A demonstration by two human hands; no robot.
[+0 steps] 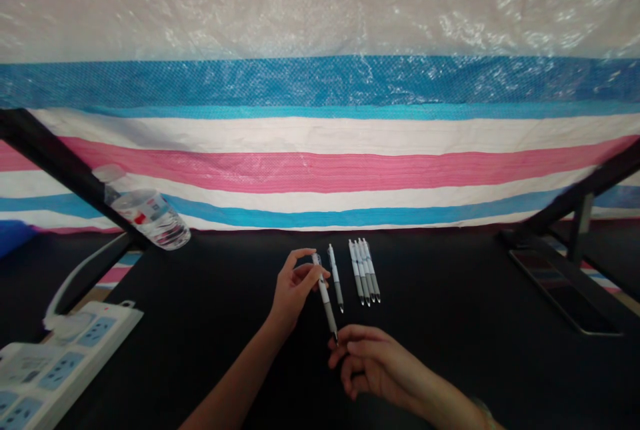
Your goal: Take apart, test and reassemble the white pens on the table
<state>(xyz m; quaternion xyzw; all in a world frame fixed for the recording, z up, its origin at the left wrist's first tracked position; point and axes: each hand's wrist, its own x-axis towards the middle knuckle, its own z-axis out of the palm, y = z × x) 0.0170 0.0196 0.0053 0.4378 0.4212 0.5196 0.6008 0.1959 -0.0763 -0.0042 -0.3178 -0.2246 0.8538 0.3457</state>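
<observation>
My left hand (295, 287) is closed around the upper part of a white and grey click pen (325, 302), with the thumb and fingers near its clip end. The pen is tilted, its tip pointing down toward my right hand (373, 363). The fingers of my right hand are loosely curled and apart, with the index fingertip right at the pen's tip; a firm grip does not show. Just right of the held pen, a similar single pen (336, 280) lies on the black table (225, 270). Farther right, several matching pens (364, 273) lie side by side, tips toward me.
A white power strip (75, 357) with a plugged-in cable sits at the left. Behind it, a clear plastic bottle (155, 217) leans near a black bar (60, 170). A dark phone (563, 290) lies at the right. A striped plastic sheet (320, 137) hangs behind the table.
</observation>
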